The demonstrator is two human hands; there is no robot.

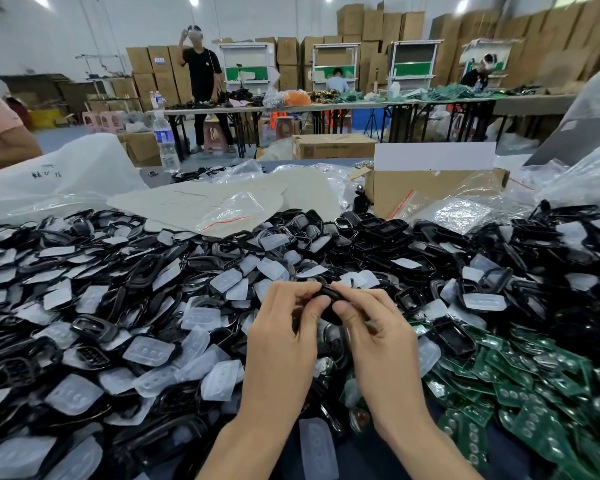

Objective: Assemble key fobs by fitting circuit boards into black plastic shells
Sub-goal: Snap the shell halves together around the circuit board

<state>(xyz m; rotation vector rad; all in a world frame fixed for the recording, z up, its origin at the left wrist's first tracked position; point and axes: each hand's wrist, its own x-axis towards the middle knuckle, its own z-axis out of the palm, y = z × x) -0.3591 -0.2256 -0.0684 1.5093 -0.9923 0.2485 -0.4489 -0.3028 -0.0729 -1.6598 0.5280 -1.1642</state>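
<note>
Both my hands meet in the middle of the view over a small black plastic shell [329, 301]. My left hand [284, 337] pinches its left end between thumb and curled fingers. My right hand [374, 341] grips the right end the same way. The fingers hide most of the shell, and I cannot tell whether a board sits inside. A heap of green circuit boards [534, 386] lies at the right. Black shells [94, 327] and translucent button pads [149, 351] cover the table to the left and beyond.
A cardboard box [430, 192] and plastic bags [59, 181] stand behind the pile. A water bottle [165, 140] stands at the far edge. People work at long tables [326, 105] in the back, before stacked cartons. A person's arm [4, 136] shows at the left.
</note>
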